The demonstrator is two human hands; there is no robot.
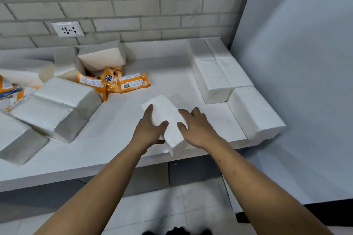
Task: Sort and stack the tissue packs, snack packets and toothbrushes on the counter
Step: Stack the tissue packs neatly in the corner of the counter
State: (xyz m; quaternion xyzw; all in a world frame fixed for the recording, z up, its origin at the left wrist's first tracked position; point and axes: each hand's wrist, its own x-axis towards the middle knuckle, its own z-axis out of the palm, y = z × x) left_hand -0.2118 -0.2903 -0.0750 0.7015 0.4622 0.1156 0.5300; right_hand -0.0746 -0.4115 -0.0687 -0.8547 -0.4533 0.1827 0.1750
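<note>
White tissue pack (165,112) between both hands' fingers (148,112)

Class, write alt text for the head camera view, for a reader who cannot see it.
Two bare hands, left hand and right hand, hold a white tissue pack between them near the front edge of a white counter. Neat tissue packs line the right wall; jumbled packs and orange snack packets lie at left.

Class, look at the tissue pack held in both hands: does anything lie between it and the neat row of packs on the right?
Nothing visible does. Bare counter separates the held tissue pack from the row of packs; the snack packets lie off to the left.
</note>
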